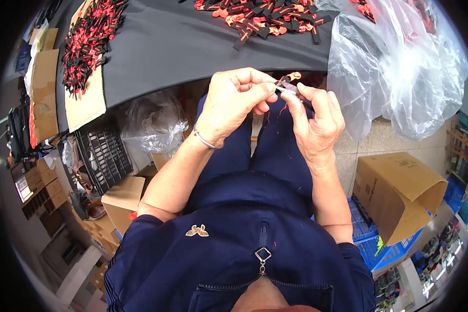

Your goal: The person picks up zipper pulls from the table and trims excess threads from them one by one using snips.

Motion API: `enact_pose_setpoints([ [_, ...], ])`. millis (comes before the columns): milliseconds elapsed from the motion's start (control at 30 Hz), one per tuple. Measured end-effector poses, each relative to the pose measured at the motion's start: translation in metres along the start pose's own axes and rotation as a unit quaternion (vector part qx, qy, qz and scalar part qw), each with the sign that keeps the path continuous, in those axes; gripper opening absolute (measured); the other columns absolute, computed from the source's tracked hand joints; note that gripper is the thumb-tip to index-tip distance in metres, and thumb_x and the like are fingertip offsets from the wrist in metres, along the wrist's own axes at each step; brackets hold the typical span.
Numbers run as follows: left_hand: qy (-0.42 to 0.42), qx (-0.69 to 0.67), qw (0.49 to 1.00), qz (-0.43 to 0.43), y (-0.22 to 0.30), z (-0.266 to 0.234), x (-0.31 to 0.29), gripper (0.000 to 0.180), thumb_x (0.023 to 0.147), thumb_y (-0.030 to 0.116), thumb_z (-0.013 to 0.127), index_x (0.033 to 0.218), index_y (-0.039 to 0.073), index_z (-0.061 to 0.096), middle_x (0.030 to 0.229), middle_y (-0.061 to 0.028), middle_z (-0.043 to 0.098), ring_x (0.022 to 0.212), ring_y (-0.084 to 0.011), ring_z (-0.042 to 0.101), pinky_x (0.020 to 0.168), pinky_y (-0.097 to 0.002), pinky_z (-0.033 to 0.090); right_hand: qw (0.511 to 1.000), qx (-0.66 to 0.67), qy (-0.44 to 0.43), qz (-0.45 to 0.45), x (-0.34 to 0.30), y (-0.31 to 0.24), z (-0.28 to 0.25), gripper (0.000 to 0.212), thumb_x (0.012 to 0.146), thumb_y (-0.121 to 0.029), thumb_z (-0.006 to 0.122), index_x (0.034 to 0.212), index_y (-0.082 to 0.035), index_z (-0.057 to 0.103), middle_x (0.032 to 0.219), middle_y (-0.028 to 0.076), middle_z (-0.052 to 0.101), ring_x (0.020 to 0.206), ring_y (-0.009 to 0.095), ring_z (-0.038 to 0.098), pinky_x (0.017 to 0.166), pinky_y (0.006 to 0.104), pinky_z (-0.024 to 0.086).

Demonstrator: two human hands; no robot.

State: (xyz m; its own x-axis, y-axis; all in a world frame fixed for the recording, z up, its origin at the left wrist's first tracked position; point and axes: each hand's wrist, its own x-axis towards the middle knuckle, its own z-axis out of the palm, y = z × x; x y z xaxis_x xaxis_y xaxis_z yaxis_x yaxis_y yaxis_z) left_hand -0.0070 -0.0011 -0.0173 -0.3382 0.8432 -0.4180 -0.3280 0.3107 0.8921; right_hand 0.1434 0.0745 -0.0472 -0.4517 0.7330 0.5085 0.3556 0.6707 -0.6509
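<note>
The left hand (pixel 242 96) and right hand (pixel 318 119) pinch a small black-and-orange strap (pixel 295 76) just off the near edge of the tabletop (pixel 192 49). It looks light, soft and likely floppy; fingertip holds near its ends should suit.

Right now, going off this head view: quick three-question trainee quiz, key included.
1. True or false: both hands lie flat on the table.
2. Fill in: the far-left pile of black-and-red pieces lies on a ____ sheet.
3. Which wrist wears the bracelet: A) left, B) right?

Key:
1. False; the left hand and right hand are off the table, a small black-and-orange piece between them.
2. Cardboard.
3. A.
</note>
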Motion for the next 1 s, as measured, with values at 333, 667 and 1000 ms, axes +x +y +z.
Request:
enact_pose_setpoints([
  [333,-0.021,-0.019,1.000,-0.010,0.000,0.001,0.004,0.017,0.083,0.010,0.063,0.094,-0.002,0.064,0.077,-0.0065,0.066,0.060,-0.0066,0.057,0.058,-0.0190,0.049,1.000,0.026,-0.009,0.014,0.000,0.005,-0.002,0.022,0.068,-0.013,0.077,0.083,-0.004,0.063,0.071,0.005,0.062,0.061,0.019,0.056,0.054,0.0295,0.045],
  [667,-0.018,-0.007,1.000,-0.020,0.000,0.003,0.007,0.018,0.082,0.009,0.062,0.094,-0.003,0.064,0.077,-0.0076,0.066,0.059,-0.0066,0.057,0.057,-0.0192,0.049,0.999,0.046,-0.010,0.016,0.001,0.010,-0.001,0.021,0.068,-0.013,0.077,0.082,-0.005,0.063,0.071,0.004,0.062,0.061,0.019,0.055,0.053,0.0292,0.045],
  [1000,-0.024,-0.035,0.999,-0.029,-0.007,-0.001,0.005,0.017,0.083,0.011,0.062,0.093,-0.002,0.064,0.076,-0.0067,0.066,0.058,-0.0058,0.057,0.056,-0.0185,0.048,0.999,0.031,-0.027,0.018,-0.001,0.010,-0.001,0.020,0.068,-0.013,0.077,0.080,-0.006,0.063,0.069,0.004,0.062,0.058,0.019,0.054,0.051,0.0294,0.043],
])
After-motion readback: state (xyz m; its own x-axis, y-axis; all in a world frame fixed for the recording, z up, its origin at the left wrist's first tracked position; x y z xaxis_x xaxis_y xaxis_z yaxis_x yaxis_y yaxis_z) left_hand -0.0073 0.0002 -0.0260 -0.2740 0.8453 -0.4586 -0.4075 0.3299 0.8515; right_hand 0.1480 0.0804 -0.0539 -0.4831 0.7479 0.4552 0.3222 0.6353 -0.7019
